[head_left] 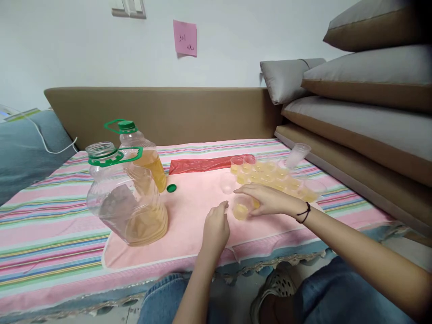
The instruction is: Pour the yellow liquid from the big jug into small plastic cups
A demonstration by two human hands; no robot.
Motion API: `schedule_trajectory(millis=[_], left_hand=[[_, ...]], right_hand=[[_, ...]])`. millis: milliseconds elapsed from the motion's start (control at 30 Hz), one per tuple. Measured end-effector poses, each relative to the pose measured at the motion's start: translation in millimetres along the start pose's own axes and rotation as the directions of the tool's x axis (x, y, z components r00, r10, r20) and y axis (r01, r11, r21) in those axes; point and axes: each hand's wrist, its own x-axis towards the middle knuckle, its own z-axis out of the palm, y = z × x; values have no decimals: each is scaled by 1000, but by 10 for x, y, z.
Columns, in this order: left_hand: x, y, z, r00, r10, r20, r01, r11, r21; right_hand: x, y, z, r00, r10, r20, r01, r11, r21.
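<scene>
My right hand [265,198] has its fingers and thumb around a clear plastic cup [240,210] holding some yellow liquid, on the pink mat. Just left of that cup is my left hand [216,227], loosely curled, with nothing visible in it. Behind them stands an empty clear cup [227,182]. Several cups of yellow liquid [270,173] sit close together at the right, partly hidden by my right hand. On the left is an uncapped large clear jug [135,211] with a green handle and yellow liquid low inside.
A second, capped jug [151,166] stands behind the first. A green cap [171,188] lies beside them. Folded red plastic [205,165] stretches across the back. A tilted stack of clear cups [298,155] is at the right, near piled cushions [364,117].
</scene>
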Motion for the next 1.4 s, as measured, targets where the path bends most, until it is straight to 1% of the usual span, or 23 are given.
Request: schedule_trajectory(millis=[67, 133, 167, 267, 367, 467, 567, 700, 767, 800, 833, 900, 1000, 1067, 1167, 1233, 1400], left_hand=[[34, 49, 71, 993, -111, 34, 115, 975, -191], [68, 79, 119, 978, -197, 64, 207, 911, -356], [84, 85, 135, 972, -225, 73, 235, 881, -412], [117, 74, 149, 963, -256, 77, 260, 826, -501], [119, 39, 129, 960, -275, 54, 261, 807, -530], [91, 20, 96, 956, -289, 38, 270, 829, -490], [55, 31, 79, 959, -279, 43, 276, 893, -356], [34, 68, 121, 978, -203, 45, 207, 968, -139], [35, 85, 160, 983, -172, 68, 177, 982, -71], [37, 91, 179, 984, -161, 82, 165, 985, -51], [38, 96, 195, 983, -154, 96, 158, 987, -39], [40, 101, 217, 982, -150, 116, 155, 987, -35], [38, 94, 232, 978, -168, 121, 176, 983, -51], [43, 83, 238, 975, -184, 124, 193, 979, -66], [63, 65, 250, 968, -209, 137, 221, 973, -73], [75, 55, 259, 963, -228, 145, 239, 969, -67], [67, 32, 287, 959, -243, 148, 256, 964, -77]], right_hand=[[30, 15, 18, 1000, 13, -6, -13, 1000, 4], [45, 25, 35, 1000, 27, -10, -27, 999, 22], [49, 30, 44, 999, 31, -13, -30, 999, 32], [54, 41, 66, 999, 32, -31, -30, 998, 49], [69, 43, 22, 999, 31, -23, -30, 998, 55], [132, 31, -175, 999, 43, 22, -44, 997, 63], [282, 38, -522, 997, 50, 52, -52, 998, 39], [636, 156, -990, 998, 60, 28, -60, 998, 1], [866, 259, -1115, 998, 53, -13, -54, 998, -35], [988, 315, -1139, 998, 50, -31, -51, 997, -52], [1112, 370, -1136, 998, 47, -42, -50, 996, -68], [1351, 473, -1063, 998, 47, -49, -51, 994, -93], [1651, 603, -851, 998, 16, -63, -22, 994, -103], [1794, 680, -694, 998, 2, -63, -8, 995, -99], [1930, 797, -500, 999, 4, -38, -8, 996, -93], [1981, 875, -408, 1000, -1, -25, -1, 996, -88], [2025, 1041, -282, 1000, -5, -20, 4, 997, -82]])
